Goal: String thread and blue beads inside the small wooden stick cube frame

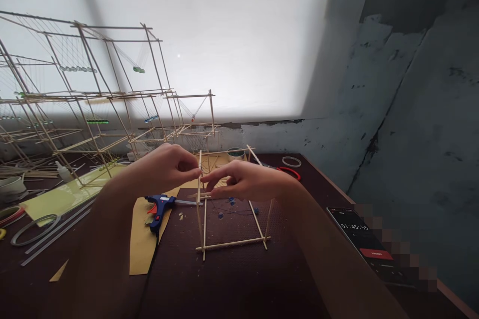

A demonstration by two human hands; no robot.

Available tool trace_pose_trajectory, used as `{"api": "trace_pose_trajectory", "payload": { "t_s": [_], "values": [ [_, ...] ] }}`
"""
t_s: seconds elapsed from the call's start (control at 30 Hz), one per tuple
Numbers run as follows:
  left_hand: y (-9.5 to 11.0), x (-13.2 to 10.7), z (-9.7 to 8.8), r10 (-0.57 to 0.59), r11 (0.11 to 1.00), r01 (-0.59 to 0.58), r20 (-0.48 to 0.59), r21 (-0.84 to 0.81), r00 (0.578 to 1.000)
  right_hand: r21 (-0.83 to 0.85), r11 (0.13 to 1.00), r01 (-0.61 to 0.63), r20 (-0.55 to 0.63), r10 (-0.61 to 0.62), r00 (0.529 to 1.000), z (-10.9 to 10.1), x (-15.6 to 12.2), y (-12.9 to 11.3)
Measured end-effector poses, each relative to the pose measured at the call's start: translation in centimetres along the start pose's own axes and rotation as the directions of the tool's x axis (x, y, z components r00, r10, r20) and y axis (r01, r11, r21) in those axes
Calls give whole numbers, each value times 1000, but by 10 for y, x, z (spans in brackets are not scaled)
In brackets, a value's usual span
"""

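Observation:
A small frame of thin wooden sticks (232,244) stands on the dark table in front of me. My left hand (168,167) pinches the top of its near left upright stick (199,194). My right hand (245,179) is closed in a pinch just to the right of that upright, fingertips at the same joint, apparently on a short cross stick. Thin thread and a few small blue beads (232,202) lie inside the frame's base.
A blue glue gun (159,207) lies left of the frame on yellow paper (144,244). Several larger stick frames (86,94) with hanging beads stand at the back left. Red scissors (290,172), tape rolls and a phone (361,237) lie to the right.

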State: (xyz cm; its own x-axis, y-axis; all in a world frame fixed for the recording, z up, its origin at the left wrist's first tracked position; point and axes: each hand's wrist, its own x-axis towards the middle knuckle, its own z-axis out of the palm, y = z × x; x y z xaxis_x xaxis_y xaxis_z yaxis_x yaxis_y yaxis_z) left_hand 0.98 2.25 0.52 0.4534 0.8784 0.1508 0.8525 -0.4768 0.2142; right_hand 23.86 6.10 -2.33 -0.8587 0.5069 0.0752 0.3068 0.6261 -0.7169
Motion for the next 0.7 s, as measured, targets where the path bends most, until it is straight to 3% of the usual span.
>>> {"api": "trace_pose_trajectory", "payload": {
  "t_s": [0.17, 0.27, 0.33, 0.4, 0.47, 0.5, 0.57, 0.63, 0.67, 0.7],
  "values": [
    [4, 3, 3, 39, 999, -41, -79, -32, 996, 3, 1000, 26, 21, -26, 999, 0, -1, -4],
    [15, -4, -3, 52, 990, -85, -268, -112, 962, 3, 1000, 7, 17, -7, 1000, 0, -1, -4],
    [26, -15, -11, 15, 979, -109, -470, -174, 882, -1, 1000, 2, 14, -2, 1000, 0, 0, -3],
    [36, -29, -19, -87, 960, -123, -683, -253, 725, -6, 1000, -1, 14, 1, 1000, 0, 0, -1],
    [41, -47, -26, -183, 947, -101, -771, -305, 610, -9, 1000, -8, 14, 8, 1000, 0, 1, 0],
    [40, -56, -27, -219, 949, -55, -775, -311, 593, -10, 1000, -11, 13, 11, 1000, 0, 1, 0],
    [31, -74, -21, -298, 947, 90, -742, -308, 601, -13, 1000, -17, 14, 17, 1000, 1, 1, 0],
    [12, -89, -3, -428, 901, 212, -706, -378, 565, -20, 1000, -17, 12, 17, 1000, 1, 1, 0],
    [0, -96, 10, -495, 869, 317, -647, -380, 580, -25, 1000, -12, 11, 12, 1000, 2, 1, -1],
    [-12, -101, 26, -547, 837, 410, -556, -362, 626, -30, 1000, -4, 10, 5, 1000, 2, 1, -1]
  ]
}}
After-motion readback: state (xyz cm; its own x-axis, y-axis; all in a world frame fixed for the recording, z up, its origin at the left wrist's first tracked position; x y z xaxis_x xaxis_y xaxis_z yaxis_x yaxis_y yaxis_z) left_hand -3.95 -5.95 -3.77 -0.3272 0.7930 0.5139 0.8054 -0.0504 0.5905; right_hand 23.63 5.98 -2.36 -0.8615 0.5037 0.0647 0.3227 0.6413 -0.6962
